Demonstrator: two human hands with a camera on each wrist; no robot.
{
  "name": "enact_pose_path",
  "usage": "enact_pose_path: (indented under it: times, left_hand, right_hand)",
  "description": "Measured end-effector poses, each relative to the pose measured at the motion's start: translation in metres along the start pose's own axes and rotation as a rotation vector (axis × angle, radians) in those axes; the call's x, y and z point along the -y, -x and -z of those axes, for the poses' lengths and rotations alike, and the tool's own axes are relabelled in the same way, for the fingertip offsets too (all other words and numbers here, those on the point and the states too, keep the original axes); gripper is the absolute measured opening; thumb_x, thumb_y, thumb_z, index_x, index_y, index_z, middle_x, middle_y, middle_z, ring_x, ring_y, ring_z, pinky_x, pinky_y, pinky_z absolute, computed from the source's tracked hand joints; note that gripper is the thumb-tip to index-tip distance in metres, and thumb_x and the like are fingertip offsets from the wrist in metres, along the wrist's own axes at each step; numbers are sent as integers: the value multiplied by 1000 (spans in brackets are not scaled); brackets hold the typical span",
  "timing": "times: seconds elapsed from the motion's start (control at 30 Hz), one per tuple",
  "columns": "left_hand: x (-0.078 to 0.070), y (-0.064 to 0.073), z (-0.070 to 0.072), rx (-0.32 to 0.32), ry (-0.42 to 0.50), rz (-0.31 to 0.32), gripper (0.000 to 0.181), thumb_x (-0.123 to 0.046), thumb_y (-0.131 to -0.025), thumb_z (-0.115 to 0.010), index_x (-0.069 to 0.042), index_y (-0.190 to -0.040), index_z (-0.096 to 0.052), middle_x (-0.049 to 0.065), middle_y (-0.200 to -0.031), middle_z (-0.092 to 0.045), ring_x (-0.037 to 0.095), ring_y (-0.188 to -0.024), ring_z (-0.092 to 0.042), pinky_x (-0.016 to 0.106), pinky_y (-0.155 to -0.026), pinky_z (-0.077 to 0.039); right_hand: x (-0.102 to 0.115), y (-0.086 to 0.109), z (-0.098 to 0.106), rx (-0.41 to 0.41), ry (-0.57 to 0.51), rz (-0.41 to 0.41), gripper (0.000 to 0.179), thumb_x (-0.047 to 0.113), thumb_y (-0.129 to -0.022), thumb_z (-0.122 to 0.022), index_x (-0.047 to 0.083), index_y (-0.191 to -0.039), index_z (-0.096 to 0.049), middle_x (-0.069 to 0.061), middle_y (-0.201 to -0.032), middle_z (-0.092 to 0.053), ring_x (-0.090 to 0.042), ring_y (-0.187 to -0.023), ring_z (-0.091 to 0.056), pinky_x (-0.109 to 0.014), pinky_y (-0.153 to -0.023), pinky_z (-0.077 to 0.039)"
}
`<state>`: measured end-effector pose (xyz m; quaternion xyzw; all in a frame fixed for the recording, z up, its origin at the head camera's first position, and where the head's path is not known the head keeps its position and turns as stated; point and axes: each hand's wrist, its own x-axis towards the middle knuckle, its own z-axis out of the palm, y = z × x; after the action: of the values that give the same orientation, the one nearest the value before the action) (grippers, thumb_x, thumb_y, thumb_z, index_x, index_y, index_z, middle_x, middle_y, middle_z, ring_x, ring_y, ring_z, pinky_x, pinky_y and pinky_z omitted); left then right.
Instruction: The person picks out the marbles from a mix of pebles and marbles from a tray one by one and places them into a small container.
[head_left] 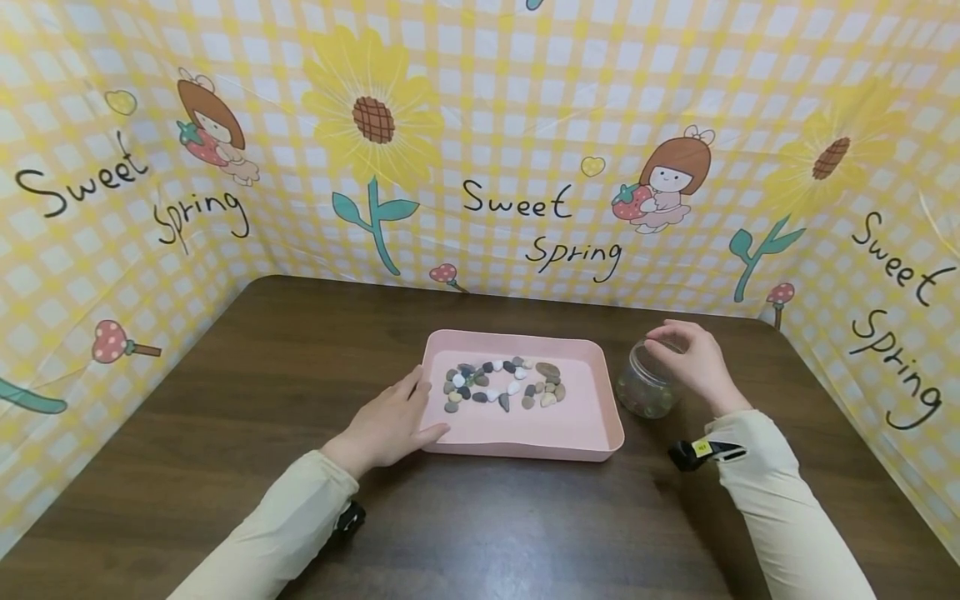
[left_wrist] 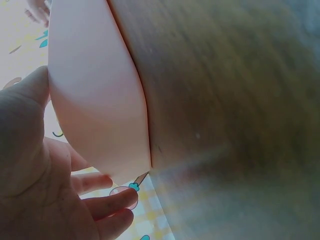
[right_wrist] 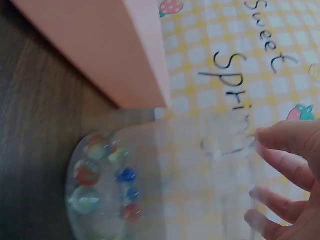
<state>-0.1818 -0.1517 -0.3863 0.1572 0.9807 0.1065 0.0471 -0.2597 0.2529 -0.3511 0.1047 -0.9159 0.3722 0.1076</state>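
A pink tray (head_left: 517, 433) stands on the table with several grey, brown and white pebbles (head_left: 502, 387) set out in outlines inside. My left hand (head_left: 386, 421) rests at its near left corner, thumb along the rim and the other fingers, fairly straight, beside the left wall. To the tray's right is a clear jar (head_left: 645, 392); in the right wrist view several coloured glass marbles (right_wrist: 87, 172) lie at its bottom. My right hand (head_left: 693, 362) is at the jar's mouth, fingers bent loosely, thumb and forefinger tips close together, with nothing visible between them.
The dark brown table (head_left: 487, 517) ends at the back against a yellow checked cloth (head_left: 510, 108), which also hangs at both sides. Black straps with small devices are on both wrists, the right one carrying a yellow label (head_left: 702, 450).
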Motion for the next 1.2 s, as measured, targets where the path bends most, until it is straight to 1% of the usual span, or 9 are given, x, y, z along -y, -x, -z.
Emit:
enact_pose_path:
  times: [0.17,0.23,0.27,0.4,0.53,0.6,0.73,1.0,1.2]
  left_hand:
    - [0,0,0,-2,0,-1,76,-52,-90,-49,5,-139,-37,24,-152,-24,42,-131,-40,53,-101,-41]
    - [0,0,0,-2,1,0,76,-52,-90,-49,5,-139,-38,24,-152,-24,42,-131,-40,53,-101,-41]
    - [0,0,0,-2,1,0,76,-52,-90,-49,5,-139,-38,24,-152,-24,42,-131,-40,53,-101,-41]
    - [0,0,0,1,2,1,76,-52,-90,-49,5,-139,-38,24,-152,-24,42,-131,-40,53,-101,-40]
    - [0,0,0,2,-2,-3,76,-52,-91,-49,5,-139,-38,25,-151,-24,42,-131,-40,53,-102,-40]
    - [0,0,0,2,-4,-6,76,-52,-91,-49,6,-139,-38,25,-151,-24,42,-131,-40,53,-102,-40]
    - [0,0,0,1,-2,-7,76,-52,-91,-49,6,-139,-38,25,-151,-24,42,-131,-40,52,-102,-40]
    - [-1,1,1,-8,8,-13,76,-51,-91,-50,6,-138,-38,26,-151,-24,42,-131,-40,52,-102,-40]
    - [-1,2,1,-20,0,-21,76,-52,-90,-50,6,-138,-39,26,-151,-25,43,-130,-41,53,-101,-41]
  right_hand:
    - [16,-3,-4,-37,-25,61,26,18,-88,-64,-4,-101,-66,-25,-131,-51,-40,-125,-44,-52,-99,-39]
    - [23,-4,-7,-34,-33,82,25,17,-87,-65,-3,-101,-66,-24,-130,-52,-39,-122,-47,-50,-96,-41]
    - [26,-5,-9,-33,-34,97,24,17,-87,-65,-3,-101,-66,-24,-130,-53,-38,-122,-48,-44,-94,-43]
    - [38,-8,-18,-13,-33,141,21,15,-86,-65,-1,-100,-67,-21,-130,-54,-37,-122,-48,-39,-91,-43]
    - [52,-9,-27,62,-106,148,21,15,-87,-65,0,-102,-66,-20,-135,-50,-36,-130,-41,-47,-104,-39]
    - [59,-10,-32,109,-158,152,21,15,-88,-65,0,-103,-65,-19,-136,-48,-36,-133,-38,-52,-110,-29]
    - [68,-11,-45,199,-224,163,23,13,-88,-64,-1,-106,-63,-18,-137,-47,-34,-135,-36,-53,-114,-22]
    - [80,-20,-67,288,-238,214,24,13,-88,-64,-1,-107,-64,-17,-135,-50,-34,-132,-40,-52,-112,-26]
    - [88,-32,-83,372,-267,225,24,15,-88,-64,0,-107,-65,-16,-133,-52,-31,-131,-43,-45,-112,-30]
